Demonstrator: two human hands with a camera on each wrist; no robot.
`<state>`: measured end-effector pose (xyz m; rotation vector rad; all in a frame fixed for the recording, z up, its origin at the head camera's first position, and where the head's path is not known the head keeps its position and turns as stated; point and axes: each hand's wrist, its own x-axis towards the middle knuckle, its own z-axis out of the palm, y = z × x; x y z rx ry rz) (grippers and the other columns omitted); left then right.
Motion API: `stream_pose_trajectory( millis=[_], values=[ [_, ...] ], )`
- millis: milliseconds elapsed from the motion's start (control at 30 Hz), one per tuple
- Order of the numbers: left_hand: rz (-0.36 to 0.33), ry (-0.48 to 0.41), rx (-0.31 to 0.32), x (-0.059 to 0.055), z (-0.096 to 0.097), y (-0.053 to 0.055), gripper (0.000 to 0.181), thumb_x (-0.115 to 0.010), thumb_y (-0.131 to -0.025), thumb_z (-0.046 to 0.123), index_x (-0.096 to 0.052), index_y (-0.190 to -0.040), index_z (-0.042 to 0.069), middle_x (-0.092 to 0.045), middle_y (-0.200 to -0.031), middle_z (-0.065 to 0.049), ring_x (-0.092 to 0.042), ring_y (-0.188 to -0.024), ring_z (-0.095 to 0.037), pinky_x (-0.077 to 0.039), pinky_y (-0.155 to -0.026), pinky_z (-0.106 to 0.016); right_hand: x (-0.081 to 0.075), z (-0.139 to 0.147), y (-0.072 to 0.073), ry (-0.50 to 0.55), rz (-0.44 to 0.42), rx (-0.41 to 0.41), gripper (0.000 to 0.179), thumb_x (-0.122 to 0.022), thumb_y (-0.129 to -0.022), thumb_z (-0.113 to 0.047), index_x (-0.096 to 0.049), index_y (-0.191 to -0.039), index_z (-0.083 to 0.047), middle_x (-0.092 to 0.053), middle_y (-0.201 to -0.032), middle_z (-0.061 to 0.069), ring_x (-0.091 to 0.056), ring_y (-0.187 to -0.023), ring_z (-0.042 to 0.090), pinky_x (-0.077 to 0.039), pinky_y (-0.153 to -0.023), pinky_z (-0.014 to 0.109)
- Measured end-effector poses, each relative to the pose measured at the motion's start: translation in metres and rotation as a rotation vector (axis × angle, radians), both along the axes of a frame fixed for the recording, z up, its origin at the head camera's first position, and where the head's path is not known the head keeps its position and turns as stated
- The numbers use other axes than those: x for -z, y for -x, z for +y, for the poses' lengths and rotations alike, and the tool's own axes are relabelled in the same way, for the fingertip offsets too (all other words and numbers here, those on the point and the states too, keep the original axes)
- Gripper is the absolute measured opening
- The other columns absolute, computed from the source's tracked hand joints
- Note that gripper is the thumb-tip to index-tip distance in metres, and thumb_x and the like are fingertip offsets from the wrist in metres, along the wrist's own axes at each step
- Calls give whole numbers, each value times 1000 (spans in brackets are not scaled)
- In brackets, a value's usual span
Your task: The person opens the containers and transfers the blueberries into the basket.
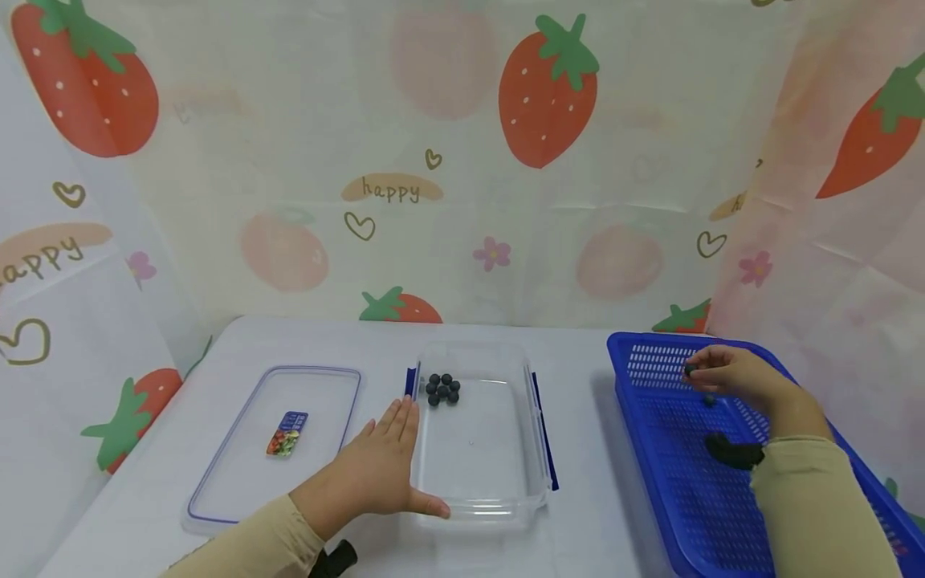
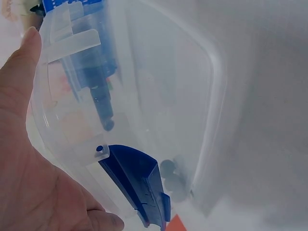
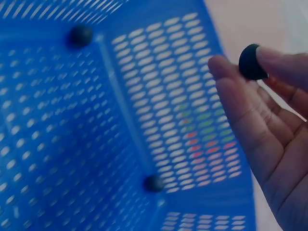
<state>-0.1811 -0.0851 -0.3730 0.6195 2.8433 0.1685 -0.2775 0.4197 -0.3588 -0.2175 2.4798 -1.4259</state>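
Note:
My right hand [image 1: 751,385] is over the far part of a blue mesh basket [image 1: 668,482], pinching a small dark ball [image 3: 251,62] between thumb and fingertips. Two more dark balls [image 3: 81,36] lie in the basket's corners in the right wrist view. At the left side of a clear plastic container [image 1: 499,507], my left hand [image 1: 379,474] rests with its fingers straight along the wall and its thumb on the near rim. Several dark balls [image 1: 443,389] sit clustered in the container's far left corner. Blue side latches [image 2: 137,185] hang down along the container.
A clear lid [image 1: 238,482] with a blue-purple edge lies to the left, bearing a colourful label [image 1: 287,433]. Black wrist devices [image 1: 733,452] show by both sleeves. A strawberry-print cloth [image 1: 462,265] hangs behind and beside the white table [image 1: 585,514].

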Motion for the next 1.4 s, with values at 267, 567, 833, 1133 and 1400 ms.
stream_pose_trajectory(
  millis=[267, 567, 833, 1133, 1400],
  values=[
    [1, -5, -12, 1, -1, 0, 130, -52, -56, 84, -12, -144, -4, -7, -151, -20, -6, -139, -33, -18, -107, -52, 20, 6, 3, 5, -109, 30, 19, -51, -92, -2, -50, -106, 10, -58, -97, 10, -61, -95, 21, -48, -86, 39],
    [11, -2, -14, 3, -2, 1, 130, -53, -57, 83, -12, -144, -4, -7, -151, -20, -5, -139, -33, -19, -107, -52, 24, 6, 2, -36, -130, 55, 20, -49, -92, 1, -49, -107, 13, -58, -97, 10, -61, -94, 22, -48, -86, 41],
    [17, -8, -14, 4, -2, 0, 130, -53, -57, 83, -12, -144, -4, -7, -151, -20, -5, -139, -33, -18, -107, -52, 31, 15, 1, -64, -133, 73, 35, -41, -96, -4, -38, -122, 19, -57, -109, 19, -58, -103, 32, -46, -89, 43],
    [17, 3, -7, 4, -1, 0, 129, -52, -57, 84, -13, -144, -4, -7, -151, -20, -6, -139, -33, -19, -107, -52, 20, 17, 0, -17, -115, 82, 41, -41, -97, -8, -33, -126, 19, -61, -107, 11, -61, -97, 15, -48, -87, 35],
    [13, 1, -2, 4, 0, 0, 129, -52, -58, 83, -12, -144, -4, -7, -151, -20, -5, -139, -33, -19, -107, -52, -3, 10, 0, 124, -58, 35, 46, -43, -97, -10, -26, -126, 22, -61, -103, 5, -63, -92, 8, -50, -82, 26]
  ],
)
